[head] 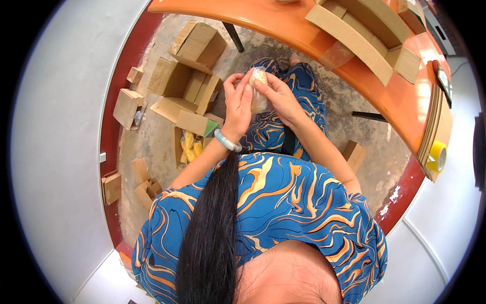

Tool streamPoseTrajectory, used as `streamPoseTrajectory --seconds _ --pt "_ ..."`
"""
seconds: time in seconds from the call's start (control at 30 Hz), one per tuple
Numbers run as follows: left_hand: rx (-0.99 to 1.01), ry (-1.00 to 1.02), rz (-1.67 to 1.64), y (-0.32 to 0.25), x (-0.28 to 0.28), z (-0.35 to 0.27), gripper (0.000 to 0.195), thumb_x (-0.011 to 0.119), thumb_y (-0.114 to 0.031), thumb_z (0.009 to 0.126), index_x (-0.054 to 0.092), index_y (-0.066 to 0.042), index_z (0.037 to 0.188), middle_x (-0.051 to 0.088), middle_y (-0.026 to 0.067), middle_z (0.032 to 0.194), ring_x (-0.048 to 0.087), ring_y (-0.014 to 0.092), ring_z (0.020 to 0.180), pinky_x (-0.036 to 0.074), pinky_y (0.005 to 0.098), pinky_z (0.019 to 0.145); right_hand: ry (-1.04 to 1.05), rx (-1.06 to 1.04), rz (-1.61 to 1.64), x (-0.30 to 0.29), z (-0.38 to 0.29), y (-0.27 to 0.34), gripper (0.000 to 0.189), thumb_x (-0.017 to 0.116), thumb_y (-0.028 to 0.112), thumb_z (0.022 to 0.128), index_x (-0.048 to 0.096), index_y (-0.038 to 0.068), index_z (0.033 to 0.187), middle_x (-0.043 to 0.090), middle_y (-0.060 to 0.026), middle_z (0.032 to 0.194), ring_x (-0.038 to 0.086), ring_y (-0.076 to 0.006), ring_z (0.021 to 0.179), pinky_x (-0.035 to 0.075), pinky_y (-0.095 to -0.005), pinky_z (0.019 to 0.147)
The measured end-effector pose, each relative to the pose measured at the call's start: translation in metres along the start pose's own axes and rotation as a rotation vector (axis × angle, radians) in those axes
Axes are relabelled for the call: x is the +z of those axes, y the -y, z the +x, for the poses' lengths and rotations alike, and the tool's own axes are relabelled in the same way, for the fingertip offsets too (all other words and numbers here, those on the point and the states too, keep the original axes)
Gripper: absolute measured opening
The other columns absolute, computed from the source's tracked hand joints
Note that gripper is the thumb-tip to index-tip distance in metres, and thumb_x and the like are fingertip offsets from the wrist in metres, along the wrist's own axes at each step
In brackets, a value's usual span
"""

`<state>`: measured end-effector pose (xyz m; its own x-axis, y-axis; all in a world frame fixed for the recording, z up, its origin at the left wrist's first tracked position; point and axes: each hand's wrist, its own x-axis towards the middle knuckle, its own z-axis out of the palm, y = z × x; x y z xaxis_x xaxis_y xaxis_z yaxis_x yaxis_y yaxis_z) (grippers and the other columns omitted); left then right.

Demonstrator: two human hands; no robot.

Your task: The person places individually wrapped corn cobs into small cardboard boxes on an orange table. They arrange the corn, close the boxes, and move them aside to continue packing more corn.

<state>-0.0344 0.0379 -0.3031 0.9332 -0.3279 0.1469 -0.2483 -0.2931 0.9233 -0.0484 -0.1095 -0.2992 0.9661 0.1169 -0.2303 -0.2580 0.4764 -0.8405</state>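
Between my two hands, above my lap, is a small clear plastic bag (259, 99) with something pale yellowish in its upper part; its exact content cannot be told. My left hand (239, 104) pinches it from the left side, a pale bangle on that wrist. From the right, my right hand (280, 95) presses thumb and fingers on the bag's upper part. On the floor to the left, an open cardboard box (177, 148) holds several yellow bundles (191, 146) in clear wrapping.
Larger open cardboard boxes (186, 85) stand on the floor at left, smaller ones by the wall. The orange table (281, 28) curves ahead and right, bearing an open carton (357, 32), a clear plastic piece (336, 56), flat cardboard (436, 121) and a yellow tape roll (437, 156).
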Motion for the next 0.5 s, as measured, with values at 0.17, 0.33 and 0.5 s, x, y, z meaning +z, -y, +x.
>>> streamPoseTrajectory --seconds 0.17,0.33,0.5 --pt "-0.134 0.077 -0.488 -0.001 -0.010 0.010 0.056 0.032 -0.039 0.109 0.038 -0.003 0.151 0.026 0.0142 0.152 0.044 0.024 0.131 0.037 0.0381 0.111 -0.004 0.015 0.229 -0.004 0.001 0.001 0.036 0.054 0.029 0.103 0.054 0.002 0.128 0.065 -0.0056 0.112 0.064 -0.0134 0.101 0.053 -0.0296 0.088" --pt "-0.513 0.140 -1.038 -0.013 -0.012 0.012 0.062 0.027 -0.048 0.108 0.027 -0.007 0.154 0.034 0.0100 0.154 0.037 0.025 0.141 0.034 0.0445 0.115 0.039 -0.041 0.325 -0.002 0.002 0.018 0.033 0.043 0.018 0.103 0.048 0.001 0.130 0.065 -0.0110 0.108 0.067 -0.0181 0.095 0.055 -0.0321 0.085" --pt "-0.603 0.321 -1.284 -0.027 -0.001 0.005 0.059 0.022 -0.048 0.108 0.028 -0.010 0.153 0.041 0.0074 0.151 0.041 0.024 0.139 0.033 0.0473 0.115 0.043 -0.231 0.109 -0.003 0.005 0.008 0.035 0.040 0.013 0.097 0.050 0.000 0.127 0.064 -0.0128 0.109 0.064 -0.0210 0.097 0.052 -0.0332 0.089"
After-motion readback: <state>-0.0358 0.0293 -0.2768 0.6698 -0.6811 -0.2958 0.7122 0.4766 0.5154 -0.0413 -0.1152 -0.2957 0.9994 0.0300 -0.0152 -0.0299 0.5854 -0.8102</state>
